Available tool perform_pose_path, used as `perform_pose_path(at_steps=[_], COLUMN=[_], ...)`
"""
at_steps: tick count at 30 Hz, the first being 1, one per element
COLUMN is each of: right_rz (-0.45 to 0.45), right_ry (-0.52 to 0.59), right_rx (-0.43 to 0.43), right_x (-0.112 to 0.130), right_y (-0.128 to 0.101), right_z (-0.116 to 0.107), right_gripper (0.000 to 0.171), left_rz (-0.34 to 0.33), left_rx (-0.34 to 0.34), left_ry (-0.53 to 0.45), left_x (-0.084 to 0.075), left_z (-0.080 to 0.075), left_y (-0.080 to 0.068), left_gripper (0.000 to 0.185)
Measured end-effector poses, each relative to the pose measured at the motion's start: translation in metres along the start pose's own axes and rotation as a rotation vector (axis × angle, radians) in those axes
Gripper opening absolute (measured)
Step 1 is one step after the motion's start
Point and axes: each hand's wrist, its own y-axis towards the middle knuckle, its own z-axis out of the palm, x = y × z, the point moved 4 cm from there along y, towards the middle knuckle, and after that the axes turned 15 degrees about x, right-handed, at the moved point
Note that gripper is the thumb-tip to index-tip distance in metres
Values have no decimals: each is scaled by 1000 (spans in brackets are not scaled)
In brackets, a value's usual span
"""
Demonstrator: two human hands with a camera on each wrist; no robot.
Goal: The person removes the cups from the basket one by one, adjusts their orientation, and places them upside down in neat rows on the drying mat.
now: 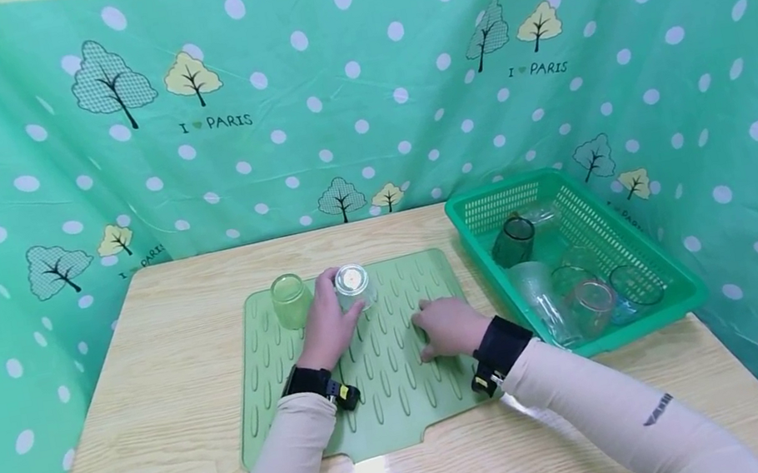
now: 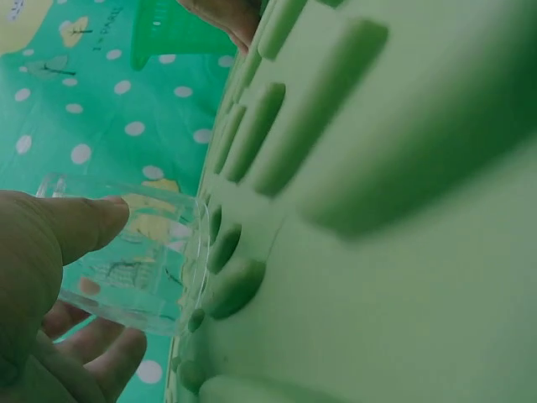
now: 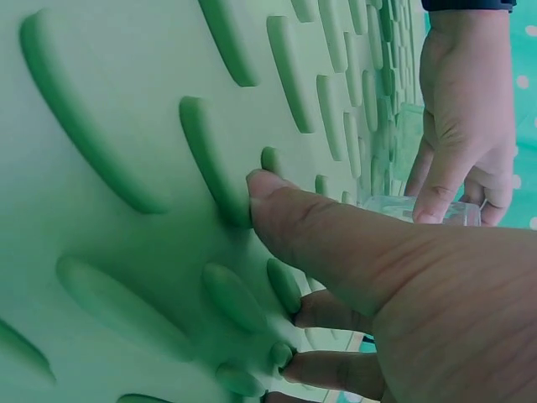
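Left hand (image 1: pixel 328 321): fingers curled round a clear upturned glass tumbler (image 1: pixel 355 287), standing rim-down on the ridged green silicone drying mat (image 1: pixel 406 388), beside an upturned yellow-green glass cup (image 1: pixel 290 300). Right hand (image 1: pixel 446 326): grip apart, fingertips pressing the mat. Pale wooden desk (image 1: pixel 173 408) carries a green plastic basket (image 1: pixel 659 267) of glasses.

A mat (image 1: pixel 408 400) lies on the middle of the table (image 1: pixel 179 441); two cups stand upside down at its far left, one cup (image 1: pixel 290 300) left of the other cup (image 1: pixel 355 286). A basket (image 1: pixel 662 288) sits right of the mat, holding several glasses (image 1: pixel 572 295); the left hand (image 1: pixel 328 323) grips the right-hand cup; the right hand (image 1: pixel 446 326) rests on the mat, right of it.
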Motion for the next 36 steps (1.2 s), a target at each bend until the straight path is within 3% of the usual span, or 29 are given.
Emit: perform_pose_path(at_steps=[21, 27, 33, 36], right_rz=[3, 5, -10, -24], right_ry=[2, -3, 22, 28], right_rx=[-7, -24, -25, -38], right_x=[3, 0, 0, 1], right_y=[-1, 0, 0, 0], right_z=[-3, -3, 1, 3], right_gripper=[60, 60, 63, 64], left_rz=[-70, -82, -108, -90], left_rx=[116, 116, 125, 120], left_ry=[72, 54, 41, 48], left_x=[3, -1, 0, -2], left_z=[-7, -12, -11, -11], left_y=[13, 17, 13, 8], left_gripper=[76, 78, 82, 88])
